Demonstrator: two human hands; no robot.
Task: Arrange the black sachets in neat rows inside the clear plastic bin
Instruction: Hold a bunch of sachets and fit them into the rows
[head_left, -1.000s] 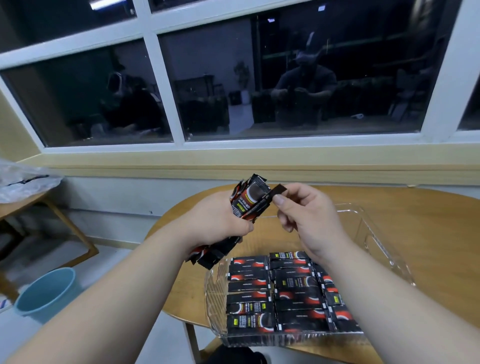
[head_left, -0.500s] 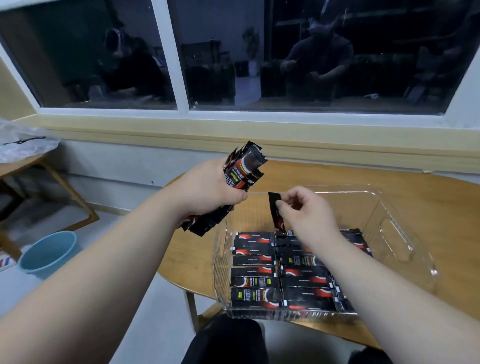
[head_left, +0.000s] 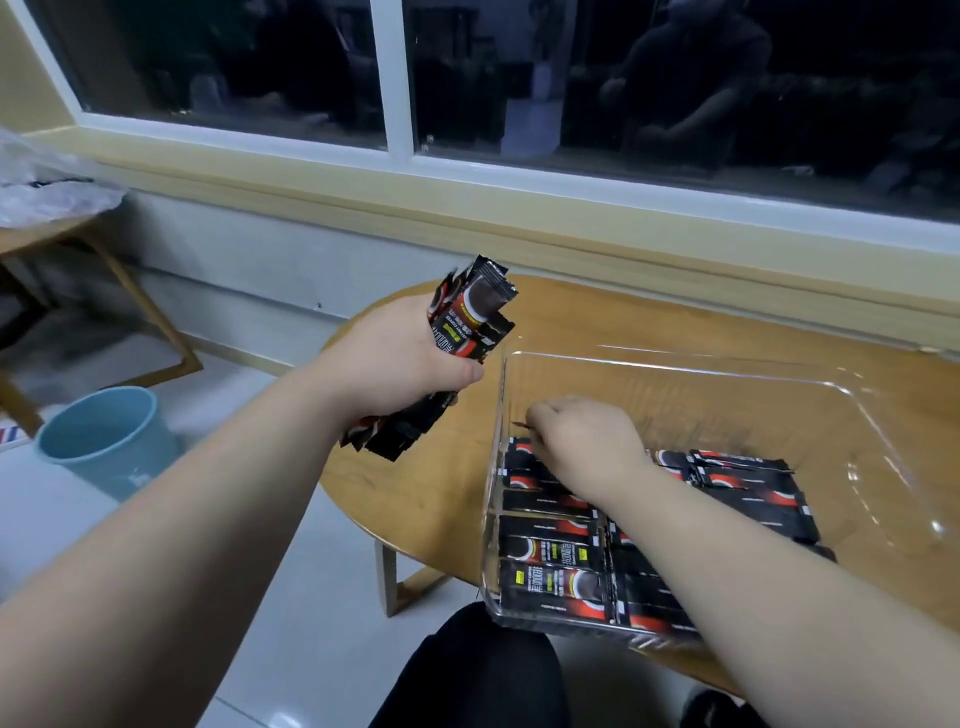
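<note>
left hand (head_left: 410, 358) clenched round bundle of black foil sachets (head_left: 470, 317), 10 o'clock of clear plastic bin (head_left: 675, 382) on round wooden worktop (head_left: 415, 493) | right hand (head_left: 582, 436) in bin pinching one sachet (head_left: 519, 424), edge-on, at left row's 12 o'clock end | laid rows (head_left: 550, 551) fill bin's 6 o'clock half | tip: lay flat, parallel, butted to neighbour

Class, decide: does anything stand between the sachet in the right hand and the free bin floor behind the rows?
Nothing visible does. The right hand, pinching the sachet, is inside the clear bin, with bare floor directly beyond it, past the rows.
</note>
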